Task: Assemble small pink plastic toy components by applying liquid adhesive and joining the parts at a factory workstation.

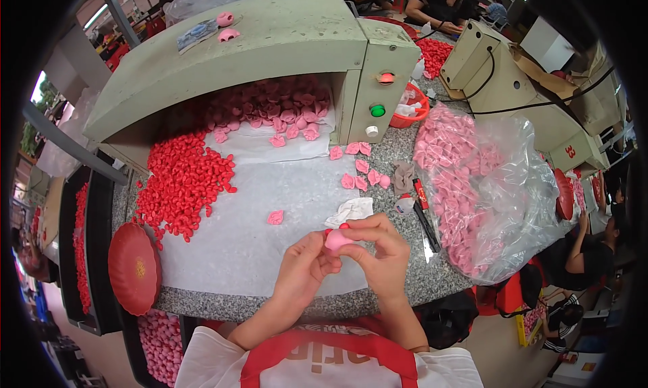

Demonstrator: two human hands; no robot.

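As two bare hands meet above the front of a granite-topped counter (432, 273), a rounded pink piece (335, 240) sits raised between them, over a pale sheet (246, 263). The right hand (385, 256) has its grip closed on the piece, thumb below and forefinger above, with a bit of red showing at the top. The left hand (298, 265) brings its fingertips to the other side, beside another speck of red; whether its grip is closed on anything cannot be told. Just beyond lies a single folded pink piece (275, 217), with a crumpled white cloth (351, 211) near the right hand. A heap of glossy red pieces (182, 182) spreads across the left of the sheet, near a scalloped red dish (134, 250). Behind stands a grey-green machine (270, 34), its arched opening holding a mound of pink petal-like pieces (290, 108); more loose pink pieces (362, 166) lie outside its right end. Farther right, near a black marker (425, 225), slumps a clear plastic bag (503, 216) packed with pink pieces. A co-worker in black (439, 0) sits beyond the machine, at the top.
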